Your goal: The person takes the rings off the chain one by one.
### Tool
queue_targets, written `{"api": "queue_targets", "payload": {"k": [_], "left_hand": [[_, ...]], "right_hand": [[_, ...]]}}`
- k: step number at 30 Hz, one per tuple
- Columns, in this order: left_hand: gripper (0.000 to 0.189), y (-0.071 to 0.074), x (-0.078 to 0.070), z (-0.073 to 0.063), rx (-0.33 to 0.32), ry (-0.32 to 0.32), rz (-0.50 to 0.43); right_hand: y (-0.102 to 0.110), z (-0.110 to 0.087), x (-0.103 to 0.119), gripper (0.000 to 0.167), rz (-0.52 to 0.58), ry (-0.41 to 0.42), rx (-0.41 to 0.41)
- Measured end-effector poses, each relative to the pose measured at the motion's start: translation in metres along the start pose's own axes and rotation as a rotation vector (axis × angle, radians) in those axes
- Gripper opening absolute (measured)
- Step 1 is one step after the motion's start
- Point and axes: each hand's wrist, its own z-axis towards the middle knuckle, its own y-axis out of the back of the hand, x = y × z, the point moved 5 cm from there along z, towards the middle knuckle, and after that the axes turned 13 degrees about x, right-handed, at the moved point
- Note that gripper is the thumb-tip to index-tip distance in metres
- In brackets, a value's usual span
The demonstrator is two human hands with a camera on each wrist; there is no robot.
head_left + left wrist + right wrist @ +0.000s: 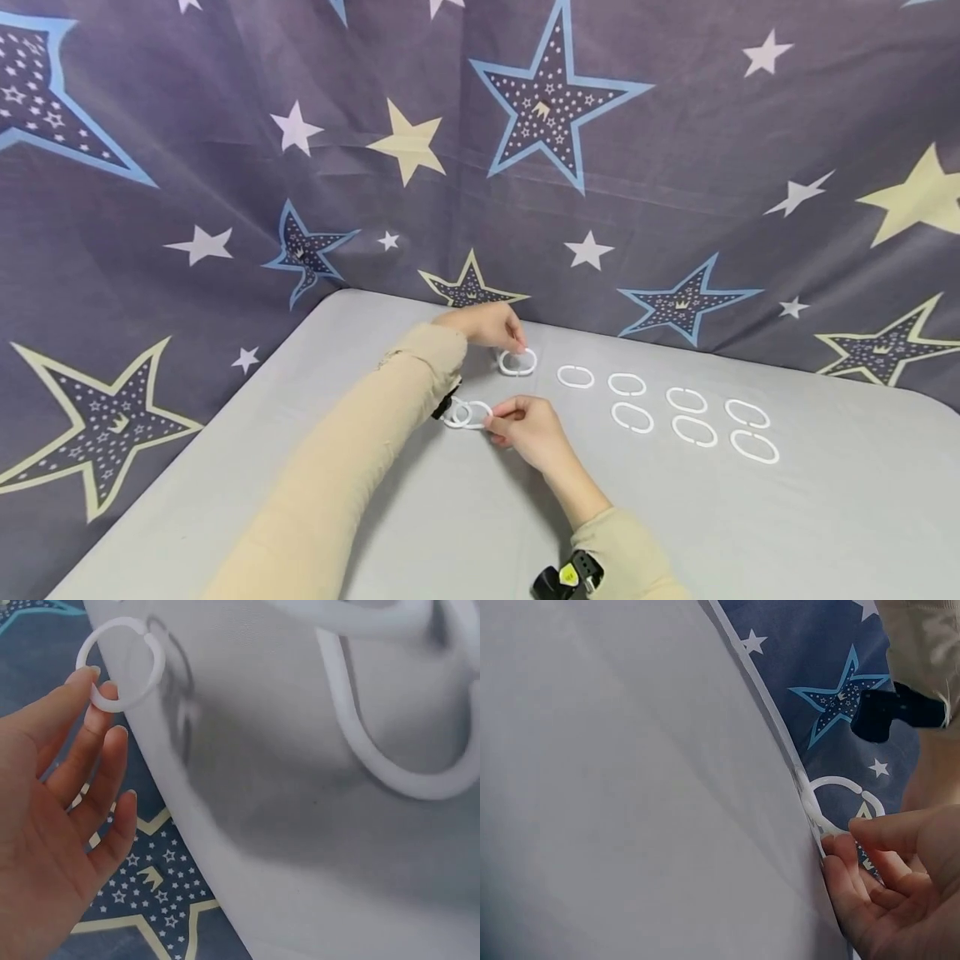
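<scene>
My left hand point(491, 325) pinches a white oval split ring point(158, 661) between thumb and index finger, its other fingers loosely bent. In the head view that ring is near the table's back edge. Closer to me, my right hand point(534, 429) pinches the end of another white oval ring point(836, 781) with thumb and fingertips. This ring is linked through at least one more white ring point(454, 426), partly hidden behind the left wrist. Large, close white rings point(420, 786) cross the upper right of the left wrist view.
To the right of the hands, several white oval split rings point(693, 417) lie flat in two rough rows. The grey-covered table point(847, 517) ends at a dark star-patterned cloth point(675, 208) hanging behind and at the left. A black wrist camera point(566, 577) sits on the right forearm.
</scene>
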Motion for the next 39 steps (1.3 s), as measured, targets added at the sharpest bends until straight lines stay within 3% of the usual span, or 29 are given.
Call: {"api": "queue_targets", "payload": {"k": [6,10,17,23,29,39], "left_hand": [[0.015,-0.004,-0.006,0.013,0.008,0.021,0.054],[0.014,-0.008,-0.006,0.02,0.012,0.073,0.09],[0.01,-0.008,-0.013,0.021,-0.05,0.188,0.224],[0.008,-0.007,-0.011,0.024,-0.072,0.241,0.25],[0.009,-0.003,-0.007,0.02,-0.068,0.211,0.219],[0.018,0.001,0.009,0.012,-0.037,0.05,0.036]], "right_hand": [[0.001,0.0,0.001,0.007,-0.005,0.01,-0.008],[-0.001,0.0,0.001,0.008,-0.004,0.019,0.008],[-0.001,0.0,0.001,0.008,-0.01,0.024,0.008],[-0.001,0.0,0.001,0.008,-0.014,0.024,0.012],[-0.002,0.0,0.002,0.007,-0.024,0.026,0.016],[-0.002,0.0,0.001,0.008,-0.026,0.013,0.016]]}}
